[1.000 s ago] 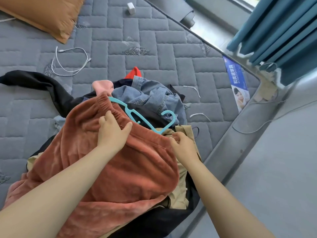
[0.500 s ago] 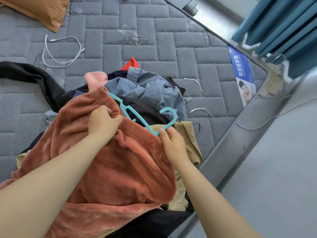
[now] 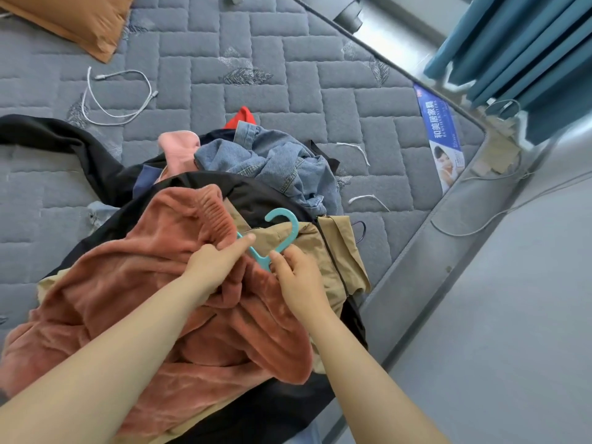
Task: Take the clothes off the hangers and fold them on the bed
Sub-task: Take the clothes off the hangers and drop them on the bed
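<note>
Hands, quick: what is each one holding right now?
Left hand: closed, gripping the rust fleece garment.
Right hand: closed, pinching the teal hanger.

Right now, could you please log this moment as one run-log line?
step: unhanging fleece | left hand: grips fleece | right hand: pinches hanger neck | hanger: hook out, rest under fleece | folded: none

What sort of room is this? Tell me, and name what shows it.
Probably a bedroom: a bare quilted mattress, an orange pillow lying on it, teal curtains beside it, and clothes piled on the mattress.
</note>
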Available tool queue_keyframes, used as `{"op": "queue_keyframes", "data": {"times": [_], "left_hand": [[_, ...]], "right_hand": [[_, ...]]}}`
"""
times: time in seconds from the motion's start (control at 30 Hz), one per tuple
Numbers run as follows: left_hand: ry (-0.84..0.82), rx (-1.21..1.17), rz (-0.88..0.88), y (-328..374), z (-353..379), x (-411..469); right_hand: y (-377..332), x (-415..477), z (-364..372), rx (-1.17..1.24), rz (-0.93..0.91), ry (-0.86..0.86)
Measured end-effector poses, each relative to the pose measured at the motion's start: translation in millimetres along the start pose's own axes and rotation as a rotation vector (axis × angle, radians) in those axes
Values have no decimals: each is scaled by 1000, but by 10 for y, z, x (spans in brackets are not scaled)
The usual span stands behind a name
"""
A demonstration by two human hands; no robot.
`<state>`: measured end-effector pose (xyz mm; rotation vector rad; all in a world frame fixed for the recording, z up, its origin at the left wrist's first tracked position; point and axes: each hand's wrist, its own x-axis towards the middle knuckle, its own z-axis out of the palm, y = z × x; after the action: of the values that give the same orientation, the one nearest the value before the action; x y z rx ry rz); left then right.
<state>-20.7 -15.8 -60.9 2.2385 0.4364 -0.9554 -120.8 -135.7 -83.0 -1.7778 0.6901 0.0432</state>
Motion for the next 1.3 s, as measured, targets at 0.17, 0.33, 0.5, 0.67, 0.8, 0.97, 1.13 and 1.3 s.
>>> {"op": "queue_keyframes", "data": {"times": [0.17,0.33,0.5,0.67,0.8,0.97,1.13,1.3], "left_hand": [[25,-173,-86,90,-3,82],[6,-140,-37,83,-18,161],[90,-42,-16,95,97,232],[161,67,29,67,197,273],[190,129,51,1,252,306],[216,178,80,-59,332,342],[234,183,103,-76,448,328],[234,200,124,-142,507,271]], "right_hand": [[-111,-12,-8,51,-16,-102],[166,16,-356,131,63,-28],[681,158,-813,-33,211,137],[1208,344,-956,-182,468,115],[1491,405,-884,-75,627,39],[1660,391,-718,40,664,133],[1736,238,-585,191,784,225],[1796,137,-677,218,817,154]]}}
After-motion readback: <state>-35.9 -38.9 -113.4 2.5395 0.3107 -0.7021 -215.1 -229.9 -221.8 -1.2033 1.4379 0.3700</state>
